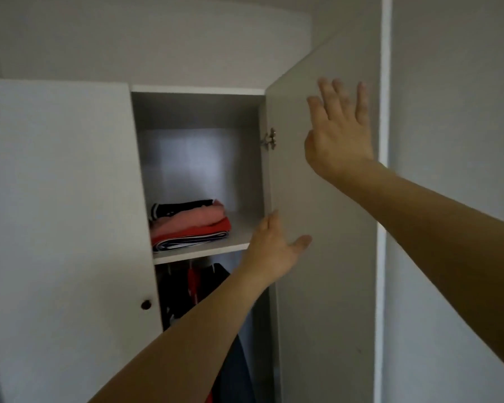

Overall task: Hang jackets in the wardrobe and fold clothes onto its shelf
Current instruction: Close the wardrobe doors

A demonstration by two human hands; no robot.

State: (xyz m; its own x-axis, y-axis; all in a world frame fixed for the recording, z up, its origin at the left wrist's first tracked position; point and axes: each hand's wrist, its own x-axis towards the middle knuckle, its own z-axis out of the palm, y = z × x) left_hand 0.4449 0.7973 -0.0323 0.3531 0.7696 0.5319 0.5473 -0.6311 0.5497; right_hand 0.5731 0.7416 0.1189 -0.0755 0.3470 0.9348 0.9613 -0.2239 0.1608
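The white wardrobe stands with its right door point(326, 257) swung open. A pile of folded clothes point(189, 225), black, pink, red and striped, lies on the shelf point(216, 250). Below the shelf hang dark and red jackets point(192, 289). My right hand point(338, 135) is raised with fingers spread, flat against the upper inside face of the open door. My left hand point(274, 245) reaches up beside the door's hinge edge, fingers straight, thumb out over the door; it holds nothing.
The left door point(61, 213) is closed, with a small dark knob point(146, 304) near its lower right edge. A metal hinge point(269, 138) sits on the right door. A plain wall point(454, 141) lies to the right.
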